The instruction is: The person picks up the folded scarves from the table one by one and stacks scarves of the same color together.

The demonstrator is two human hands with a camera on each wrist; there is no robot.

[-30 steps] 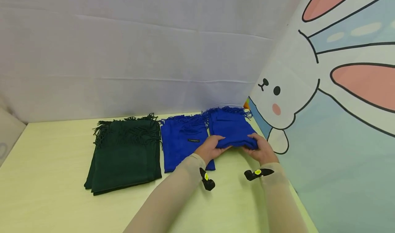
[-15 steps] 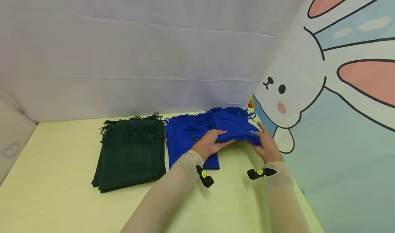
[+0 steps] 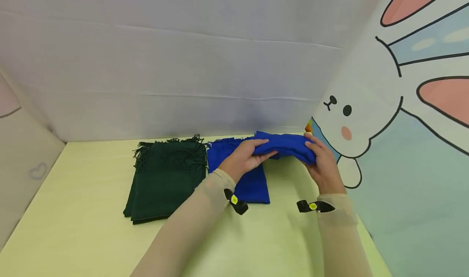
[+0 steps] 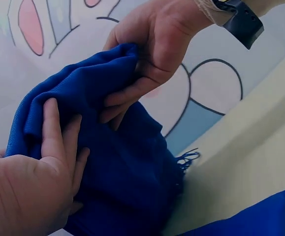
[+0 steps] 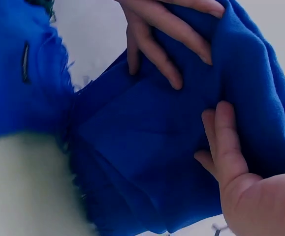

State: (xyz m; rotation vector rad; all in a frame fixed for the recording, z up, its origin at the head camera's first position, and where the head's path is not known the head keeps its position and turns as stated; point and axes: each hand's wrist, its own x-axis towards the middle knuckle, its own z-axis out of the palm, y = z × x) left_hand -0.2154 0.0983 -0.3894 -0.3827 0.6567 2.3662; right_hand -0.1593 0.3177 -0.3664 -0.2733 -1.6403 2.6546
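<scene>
A folded blue scarf [image 3: 287, 143] is lifted at its near edge, held between both hands at the back right of the table. My left hand [image 3: 244, 157] grips its left side, thumb on top and fingers beneath. On the right side, my right hand [image 3: 325, 167] holds it the same way. In the left wrist view the lifted scarf [image 4: 117, 162] hangs down, fringe at its lower end. Under my left forearm and hand lies a second folded blue scarf [image 3: 254, 189], partly hidden; its dark label [image 5: 25, 63] shows in the right wrist view.
A folded dark green scarf [image 3: 170, 179] with fringe lies to the left on the pale yellow table [image 3: 91, 212]. A white cloth wall [image 3: 183, 65] stands behind, and a wall with a rabbit drawing [image 3: 384, 134] closes off the right side.
Both hands have raised the near edge of the right blue scarf and moved it away from me, so it now bends up off the table. The view has shifted slightly.
</scene>
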